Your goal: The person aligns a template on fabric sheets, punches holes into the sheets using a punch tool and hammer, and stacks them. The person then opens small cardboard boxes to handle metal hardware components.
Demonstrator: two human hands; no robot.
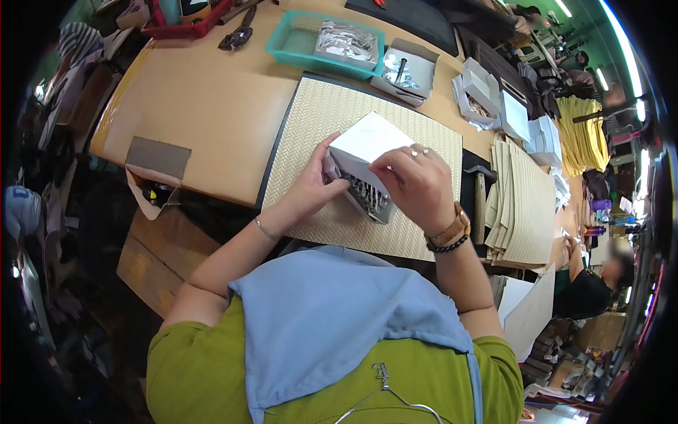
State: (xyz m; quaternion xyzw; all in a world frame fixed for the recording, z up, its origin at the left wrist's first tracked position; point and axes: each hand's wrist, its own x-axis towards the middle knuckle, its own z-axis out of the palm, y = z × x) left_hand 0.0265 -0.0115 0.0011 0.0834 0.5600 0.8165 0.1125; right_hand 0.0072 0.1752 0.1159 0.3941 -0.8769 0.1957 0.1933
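Note:
A white cardboard box (371,138) with a raised lid stands tilted on the woven cream mat (424,236). Rows of small shiny metal pieces (365,192) show inside it. My left hand (319,182) holds the box by its left side, thumb at the opening and fingers around the outer wall. Over the box's right side is my right hand (418,181), its fingers curled and thumb and index finger pinched together near the lid's edge. Whatever lies between those fingertips is too small to make out.
Behind the mat are a teal basket (282,51) and an open grey box (428,67). Stacked woven sheets (526,205) lie to the right. A small cardboard box (159,157) sits at the left front edge. A co-worker (590,286) is at the far right.

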